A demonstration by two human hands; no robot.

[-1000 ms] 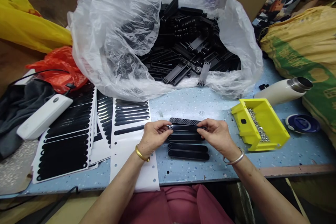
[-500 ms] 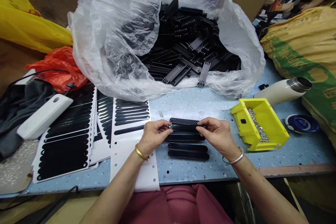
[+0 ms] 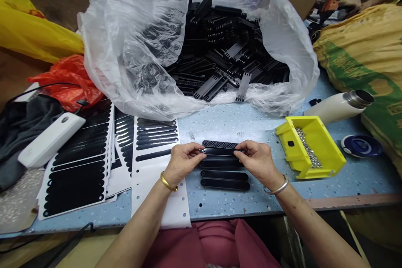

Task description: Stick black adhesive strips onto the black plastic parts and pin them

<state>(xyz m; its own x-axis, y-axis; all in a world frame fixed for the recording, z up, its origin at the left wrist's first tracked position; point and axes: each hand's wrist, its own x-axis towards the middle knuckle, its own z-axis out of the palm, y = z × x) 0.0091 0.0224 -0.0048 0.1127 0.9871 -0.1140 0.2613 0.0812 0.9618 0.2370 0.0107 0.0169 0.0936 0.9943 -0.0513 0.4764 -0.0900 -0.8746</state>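
Observation:
Between my two hands is a thin black sticker strip, (image 3: 219, 152) level and glossy, with a small hole at its left end. My left hand (image 3: 186, 161) pinches the left end, and my right hand (image 3: 256, 160) pinches the right end. Directly behind it lies a black plastic bar with a mesh pattern (image 3: 220, 144). Just in front of the strip, several smooth black bars (image 3: 224, 175) lie in a row on the blue table. Whether the strip touches a bar beneath it, I cannot tell. Left of my left hand is a partly used sticker sheet (image 3: 157, 186).
A clear plastic bag (image 3: 135, 63) full of black plastic parts stands behind. To the right are a yellow bin (image 3: 329, 155) of small metal pieces, a bottle (image 3: 333, 106) and a blue lid (image 3: 361, 145). Sticker sheets (image 3: 75, 184) and a white device (image 3: 52, 140) lie left.
Both hands keep their pinch on the sticker strip and have barely moved. The strip's face now shows more shine. The whole view has shifted slightly.

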